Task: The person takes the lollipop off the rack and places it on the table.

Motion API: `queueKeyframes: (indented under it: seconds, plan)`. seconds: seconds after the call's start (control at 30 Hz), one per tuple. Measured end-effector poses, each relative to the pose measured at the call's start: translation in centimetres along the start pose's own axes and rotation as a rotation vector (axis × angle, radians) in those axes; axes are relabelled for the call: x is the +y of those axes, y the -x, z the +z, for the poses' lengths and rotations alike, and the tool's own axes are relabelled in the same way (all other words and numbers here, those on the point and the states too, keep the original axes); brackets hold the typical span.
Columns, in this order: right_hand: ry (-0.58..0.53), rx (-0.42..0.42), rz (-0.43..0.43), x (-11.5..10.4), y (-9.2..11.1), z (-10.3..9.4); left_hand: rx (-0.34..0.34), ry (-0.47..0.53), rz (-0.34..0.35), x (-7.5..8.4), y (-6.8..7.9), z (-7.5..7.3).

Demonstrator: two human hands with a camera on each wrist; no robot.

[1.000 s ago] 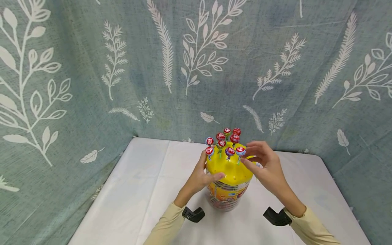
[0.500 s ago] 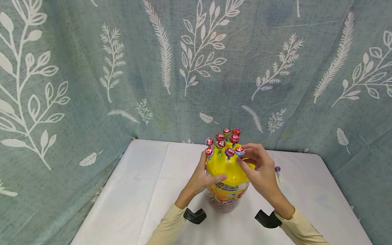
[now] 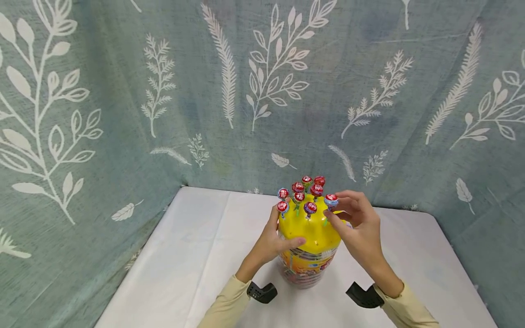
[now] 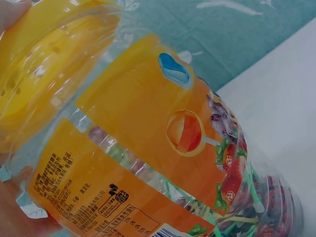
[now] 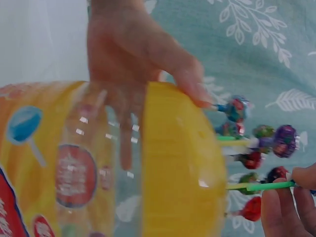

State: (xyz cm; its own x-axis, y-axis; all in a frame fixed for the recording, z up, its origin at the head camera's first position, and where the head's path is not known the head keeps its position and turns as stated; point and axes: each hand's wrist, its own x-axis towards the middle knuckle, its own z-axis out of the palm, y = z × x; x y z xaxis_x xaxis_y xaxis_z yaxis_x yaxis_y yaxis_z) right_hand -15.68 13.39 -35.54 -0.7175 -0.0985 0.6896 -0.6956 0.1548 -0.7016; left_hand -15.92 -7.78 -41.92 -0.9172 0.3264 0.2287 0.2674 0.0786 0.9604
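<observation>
A clear plastic jar (image 3: 305, 264) with an orange label and a domed yellow lid (image 3: 316, 234) stands on the table. My left hand (image 3: 270, 241) grips it at the lid's left side, thumb on the lid and fingers around the far side. My right hand (image 3: 362, 228) pinches a blue-and-red wrapped lollipop (image 3: 331, 201) just under its head, over the lid's right part. In the right wrist view its green stick (image 5: 269, 186) points at the lid, its end a little off the surface. Several other lollipops (image 3: 310, 208) stand upright in the lid.
Small holes show in the lid's yellow top. More lollipops (image 4: 232, 173) are visible through the jar wall in the left wrist view. A white cloth (image 3: 197, 241) covers the table, with a leaf-patterned curtain (image 3: 246, 150) behind it.
My right hand has shifted slightly right with the lollipop. A loose purple lollipop seen on the table half a second ago is now hidden behind that hand. The left hand keeps its grip.
</observation>
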Motion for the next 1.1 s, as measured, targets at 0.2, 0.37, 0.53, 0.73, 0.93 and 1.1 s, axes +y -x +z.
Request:
queueKeyframes:
  seconds: [0.2,0.37,0.53,0.73,0.93,1.1]
  plan:
    - [0.009,0.010,-0.003,-0.2,-0.6,-1.2,0.014,-0.014,0.029,-0.3,-0.1,-0.1]
    - [0.020,0.013,-0.012,0.2,-0.7,-2.2,0.023,-0.004,0.033,-0.3,0.1,-0.2]
    - [0.058,0.018,0.003,0.5,-0.9,-3.4,0.031,0.015,0.037,-0.4,0.1,-0.2]
    - [0.097,0.025,0.046,0.8,-0.9,-4.8,0.037,0.015,0.039,-0.5,0.1,-0.1]
    - [0.156,0.022,0.044,0.7,-0.9,-5.9,0.031,0.016,0.046,-0.4,0.0,0.1]
    - [0.201,0.032,0.073,-0.4,-0.9,-6.5,0.029,0.012,0.051,-0.3,-0.1,0.3]
